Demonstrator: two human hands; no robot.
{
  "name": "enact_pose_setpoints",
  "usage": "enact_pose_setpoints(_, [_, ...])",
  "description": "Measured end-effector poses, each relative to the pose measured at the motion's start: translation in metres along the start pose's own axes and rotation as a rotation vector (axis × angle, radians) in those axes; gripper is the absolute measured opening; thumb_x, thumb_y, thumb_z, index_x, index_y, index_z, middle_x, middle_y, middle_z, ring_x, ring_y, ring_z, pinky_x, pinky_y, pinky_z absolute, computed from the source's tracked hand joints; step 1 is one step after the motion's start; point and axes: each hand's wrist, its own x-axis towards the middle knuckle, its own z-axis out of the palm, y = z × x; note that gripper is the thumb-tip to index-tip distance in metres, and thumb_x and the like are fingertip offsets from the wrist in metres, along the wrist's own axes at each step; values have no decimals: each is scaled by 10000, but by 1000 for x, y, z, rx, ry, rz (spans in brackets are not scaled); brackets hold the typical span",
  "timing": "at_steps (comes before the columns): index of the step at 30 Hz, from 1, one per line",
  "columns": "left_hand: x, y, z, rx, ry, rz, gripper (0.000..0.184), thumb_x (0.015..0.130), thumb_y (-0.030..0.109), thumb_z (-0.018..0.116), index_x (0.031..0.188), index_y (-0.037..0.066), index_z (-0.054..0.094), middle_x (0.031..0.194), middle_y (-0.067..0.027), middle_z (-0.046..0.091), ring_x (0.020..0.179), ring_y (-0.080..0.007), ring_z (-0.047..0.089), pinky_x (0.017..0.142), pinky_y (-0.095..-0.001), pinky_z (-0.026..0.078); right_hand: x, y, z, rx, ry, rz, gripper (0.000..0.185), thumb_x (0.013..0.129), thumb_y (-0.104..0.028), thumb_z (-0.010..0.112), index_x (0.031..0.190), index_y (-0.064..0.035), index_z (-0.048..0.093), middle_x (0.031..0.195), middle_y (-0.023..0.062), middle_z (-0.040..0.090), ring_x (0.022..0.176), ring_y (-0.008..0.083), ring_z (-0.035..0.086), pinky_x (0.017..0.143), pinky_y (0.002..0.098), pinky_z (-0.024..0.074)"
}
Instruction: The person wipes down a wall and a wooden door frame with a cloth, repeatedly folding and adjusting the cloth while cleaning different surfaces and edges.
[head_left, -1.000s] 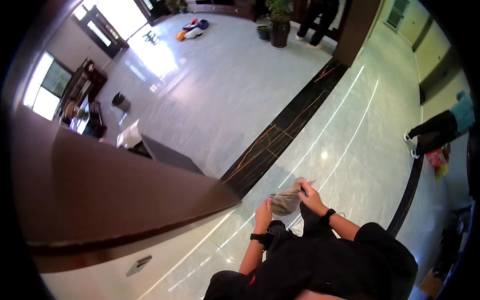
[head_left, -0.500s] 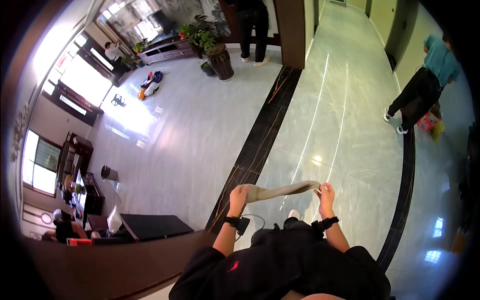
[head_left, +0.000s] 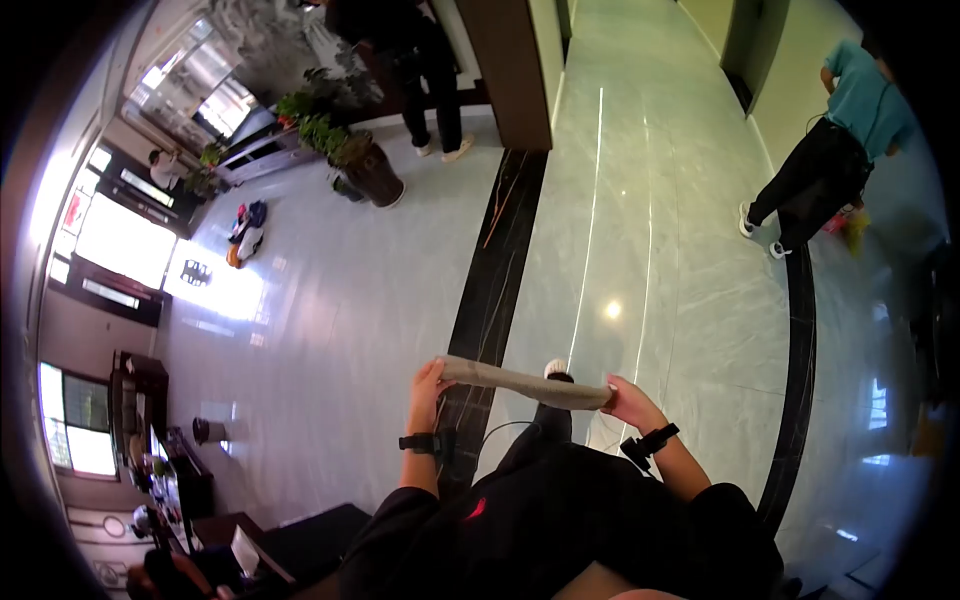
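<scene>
A long grey-brown cloth is stretched between my two hands above the tiled floor. My left hand is closed on its left end, over the dark floor strip. At the right end, my right hand pinches the cloth, which slopes slightly down toward that side. Both wrists wear black bands. Below the cloth, one of my shoes shows on the floor.
A person in teal stands at the right by the wall. Another in black stands near a potted plant. A clothes pile and a bin are on the left floor.
The cloth, bunched up at first, is now pulled out long between my spread hands. The view has turned and moved forward past the brown partition. The potted plant now appears further left.
</scene>
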Motion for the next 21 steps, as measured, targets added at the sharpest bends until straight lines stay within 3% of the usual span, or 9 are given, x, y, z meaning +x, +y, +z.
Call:
enact_pose_setpoints(4, [122, 38, 41, 80, -60, 49, 290, 923, 242, 541, 1006, -20, 633, 922, -75, 654, 833, -157, 628, 711, -282, 513, 19, -105, 42, -439, -31, -165, 212, 837, -275, 665, 938, -112, 575, 827, -2, 557, 768, 120, 531, 709, 258, 432])
enact_pose_setpoints(6, [179, 50, 69, 155, -48, 41, 299, 906, 250, 555, 986, -27, 635, 912, -73, 653, 793, -153, 629, 657, -289, 519, 32, -146, 42, -925, -16, -405, 306, 768, -182, 739, 1025, -87, 604, 865, -11, 573, 801, 101, 530, 736, 246, 435])
enact_pose_setpoints(8, [243, 69, 109, 630, -74, 121, 322, 899, 261, 570, 1017, -33, 627, 874, -91, 650, 755, -173, 634, 671, -308, 546, 53, -190, 26, -1143, 86, -562, 393, 724, -118, 746, 1080, -42, 600, 907, 34, 623, 811, 116, 553, 734, 270, 455])
enact_pose_setpoints(10, [293, 80, 152, 617, -132, 186, 302, 881, 218, 596, 1047, -34, 610, 823, -88, 651, 725, -143, 626, 638, -283, 537, 48, -237, 32, -1279, 271, -562, 342, 738, -97, 707, 1065, -48, 620, 924, 75, 638, 800, 163, 581, 724, 287, 466])
enact_pose_setpoints(14, [357, 146, 244, 422, -285, 164, 391, 855, 169, 643, 1177, -33, 551, 826, -81, 655, 743, -126, 626, 658, -265, 539, 49, -319, 15, -1392, 567, -1026, 241, 765, -98, 648, 1000, -50, 657, 790, 130, 593, 733, 301, 573, 678, 368, 469])
enact_pose_setpoints(16, [397, 162, 280, 461, -306, 140, 437, 848, 157, 655, 1222, -31, 526, 850, -82, 657, 762, -125, 628, 677, -264, 543, 55, -371, 4, -1310, 608, -1016, 229, 776, -87, 640, 1002, -51, 658, 770, 124, 560, 701, 295, 564, 644, 373, 465])
enact_pose_setpoints(18, [424, 171, 298, 487, -591, 109, 455, 848, 168, 662, 1239, -22, 526, 887, -78, 664, 804, -132, 637, 710, -264, 543, 62, -414, -2, -1288, 712, -1064, 198, 784, -82, 634, 978, -44, 646, 774, 113, 542, 696, 291, 564, 615, 361, 462])
enact_pose_setpoints(19, [442, 175, 323, 351, -619, -46, 429, 826, 152, 685, 1211, 5, 564, 876, -50, 662, 775, -101, 619, 698, -235, 511, 72, -457, -10, -1302, 696, -1063, 198, 784, -82, 634, 978, -44, 646, 774, 113, 542, 696, 291, 564, 615, 361, 462])
enact_pose_setpoints(21, [452, 176, 337, 464, -651, -14, 429, 810, 146, 700, 1198, 11, 577, 876, -42, 660, 773, -90, 612, 695, -229, 499, 86, -498, -14, -1515, 810, -1240, 162, 776, -87, 649, 931, -47, 627, 759, 95, 526, 676, 279, 562, 586, 358, 454])
